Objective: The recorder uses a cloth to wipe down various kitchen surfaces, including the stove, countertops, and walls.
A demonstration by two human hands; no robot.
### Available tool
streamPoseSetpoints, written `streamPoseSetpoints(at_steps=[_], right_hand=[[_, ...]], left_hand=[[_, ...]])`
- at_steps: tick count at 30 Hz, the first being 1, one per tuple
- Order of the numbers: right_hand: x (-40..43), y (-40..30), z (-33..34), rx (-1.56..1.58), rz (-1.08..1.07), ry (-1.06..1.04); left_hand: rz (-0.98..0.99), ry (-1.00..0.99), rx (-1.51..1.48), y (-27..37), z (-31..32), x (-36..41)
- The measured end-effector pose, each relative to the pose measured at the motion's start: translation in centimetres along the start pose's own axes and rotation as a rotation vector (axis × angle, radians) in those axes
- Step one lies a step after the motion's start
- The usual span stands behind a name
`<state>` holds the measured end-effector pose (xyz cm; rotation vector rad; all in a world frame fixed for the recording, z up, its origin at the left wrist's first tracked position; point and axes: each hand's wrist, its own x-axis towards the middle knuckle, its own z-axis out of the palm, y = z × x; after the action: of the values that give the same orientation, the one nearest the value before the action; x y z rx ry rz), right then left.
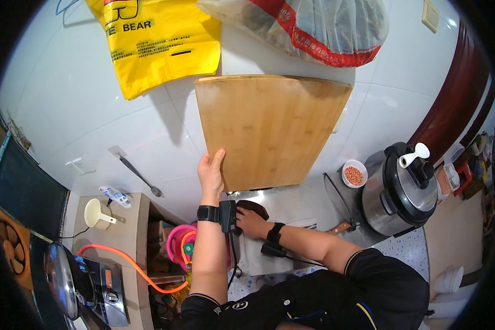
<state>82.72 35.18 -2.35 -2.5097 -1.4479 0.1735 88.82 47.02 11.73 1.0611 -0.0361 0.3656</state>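
A large bamboo cutting board (272, 132) stands upright and tilted against the tiled wall. My left hand (211, 175) grips its lower left edge, the thumb flat on the front face. Below the board, my right hand (252, 222) lies with its fingers against a dark brown object (255, 205) on the steel worktop (284, 206). The left wrist's strapped-on device partly covers that object, and whether the right fingers grip it is hidden. Beyond my right forearm lies a knife with a wooden handle (340, 228); the arm covers part of its blade.
A bowl of reddish peanuts (353, 175) and an electric pressure cooker (400, 187) stand at right. Plastic bags, one yellow (165, 49) and one clear-and-red (313, 31), hang above the board. At left are a cream dipper (98, 214), an orange hose (128, 264) and a gas stove (111, 288).
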Motion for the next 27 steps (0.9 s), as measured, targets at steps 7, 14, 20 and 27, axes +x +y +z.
streamPoseSetpoints(at_steps=[7,14,20,27], right_hand=[[-3.0,-1.4,0.1,0.072,0.002,-0.021],[-3.4,-0.8,0.6,0.070,0.062,0.032],[-3.8,0.3,0.0,0.048,0.215,0.084],[-3.1,0.7,-0.7,0.163,0.268,0.038]], left_hand=[[-0.035,0.114,-0.003,-1.2,0.3,0.4],[0.028,0.143,-0.016,-1.1,-0.6,0.9],[0.071,0.173,0.059,-1.9,-2.3,1.0],[0.191,0.404,0.538,-3.0,-4.0,0.0]])
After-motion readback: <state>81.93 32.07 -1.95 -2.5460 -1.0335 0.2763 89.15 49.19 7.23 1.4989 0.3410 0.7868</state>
